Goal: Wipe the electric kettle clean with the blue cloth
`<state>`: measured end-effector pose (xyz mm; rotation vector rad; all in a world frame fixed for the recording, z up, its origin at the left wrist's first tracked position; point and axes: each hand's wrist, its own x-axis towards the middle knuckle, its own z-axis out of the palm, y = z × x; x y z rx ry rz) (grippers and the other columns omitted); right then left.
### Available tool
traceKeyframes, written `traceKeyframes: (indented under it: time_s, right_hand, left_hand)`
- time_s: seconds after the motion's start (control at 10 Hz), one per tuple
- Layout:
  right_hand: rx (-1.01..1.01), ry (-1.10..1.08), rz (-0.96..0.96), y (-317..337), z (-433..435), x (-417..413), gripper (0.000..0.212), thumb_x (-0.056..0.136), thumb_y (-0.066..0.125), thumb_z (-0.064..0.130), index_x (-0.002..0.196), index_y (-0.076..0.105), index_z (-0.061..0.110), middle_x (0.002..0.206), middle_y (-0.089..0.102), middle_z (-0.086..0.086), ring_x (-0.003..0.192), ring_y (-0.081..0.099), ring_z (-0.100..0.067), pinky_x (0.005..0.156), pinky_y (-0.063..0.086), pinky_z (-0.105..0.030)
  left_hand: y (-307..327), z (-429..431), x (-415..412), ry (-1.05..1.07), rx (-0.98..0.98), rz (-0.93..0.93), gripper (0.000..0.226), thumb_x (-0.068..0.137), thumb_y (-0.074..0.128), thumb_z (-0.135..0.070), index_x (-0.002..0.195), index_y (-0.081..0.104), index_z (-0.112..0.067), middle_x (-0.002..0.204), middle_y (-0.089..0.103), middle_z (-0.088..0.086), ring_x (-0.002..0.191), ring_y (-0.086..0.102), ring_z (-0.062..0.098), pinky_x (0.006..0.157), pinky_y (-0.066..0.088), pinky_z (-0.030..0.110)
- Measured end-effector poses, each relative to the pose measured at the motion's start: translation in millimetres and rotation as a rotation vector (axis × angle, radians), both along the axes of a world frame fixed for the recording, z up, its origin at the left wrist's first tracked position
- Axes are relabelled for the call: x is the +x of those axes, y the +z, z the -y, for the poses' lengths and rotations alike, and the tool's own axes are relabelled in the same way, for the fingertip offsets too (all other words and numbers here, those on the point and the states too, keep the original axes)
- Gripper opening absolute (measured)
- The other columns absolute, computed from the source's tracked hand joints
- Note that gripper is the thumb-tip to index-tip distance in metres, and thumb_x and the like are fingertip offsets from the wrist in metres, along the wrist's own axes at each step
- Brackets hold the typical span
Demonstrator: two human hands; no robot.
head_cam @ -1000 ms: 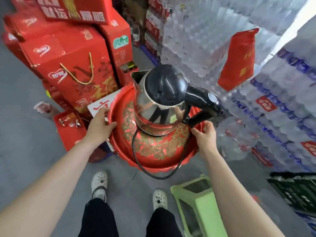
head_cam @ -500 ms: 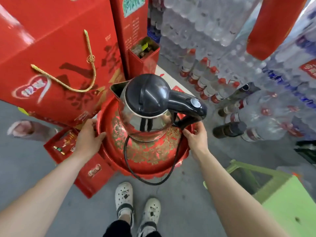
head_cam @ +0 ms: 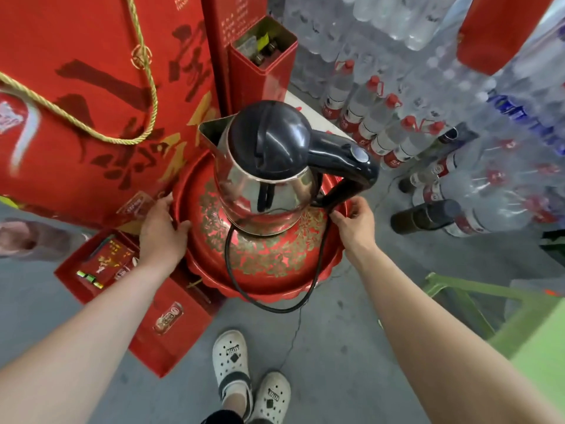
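Note:
A steel electric kettle (head_cam: 269,191) with a black lid and black handle stands upright on a round red tray (head_cam: 269,270) patterned in gold. Its black cord (head_cam: 269,307) loops over the tray's near rim. My left hand (head_cam: 162,228) grips the tray's left rim. My right hand (head_cam: 354,221) grips the right rim, just below the kettle's handle. The tray is held low, above the grey floor. No blue cloth is in view.
Big red gift boxes (head_cam: 91,96) stand at the left, with flat red boxes (head_cam: 101,264) on the floor below. Water bottles (head_cam: 379,123) and wrapped bottle packs (head_cam: 495,166) fill the right. A green stool (head_cam: 526,319) stands at the right. My white shoes (head_cam: 244,374) are below.
The tray with the kettle has come down towards the floor beside the red boxes, and I have bent lower over it. Both hands keep their hold on the rim.

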<state>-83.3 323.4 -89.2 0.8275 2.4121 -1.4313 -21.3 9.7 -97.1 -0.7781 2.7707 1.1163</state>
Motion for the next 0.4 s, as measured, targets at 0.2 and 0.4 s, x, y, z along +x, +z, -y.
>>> traceKeyframes:
  time_s: [0.2, 0.4]
  right_hand:
    - [0.002, 0.018, 0.043, 8.9, 1.5, 0.5, 0.026, 0.092, 0.067, 0.014, 0.112, 0.052, 0.021, 0.106, 0.061, 0.003, 0.105, 0.063, -0.024, 0.097, 0.055, -0.046]
    - [0.107, -0.023, -0.064, 58.5, -5.6, 18.5, 0.051, 0.096, 0.061, 0.013, 0.143, 0.043, 0.017, 0.131, 0.055, -0.009, 0.117, 0.058, -0.021, 0.103, 0.051, -0.042]
  left_hand:
    - [-4.1, 5.0, 3.1, 0.001, 0.047, 0.018, 0.055, 0.088, 0.065, -0.011, 0.139, 0.046, -0.013, 0.129, 0.058, 0.016, 0.112, 0.057, 0.036, 0.095, 0.04, 0.039]
    - [3.0, 15.9, 14.8, 0.064, 0.177, 0.087, 0.05, 0.093, 0.057, -0.017, 0.141, 0.043, -0.014, 0.126, 0.058, 0.011, 0.103, 0.062, 0.031, 0.096, 0.047, 0.043]
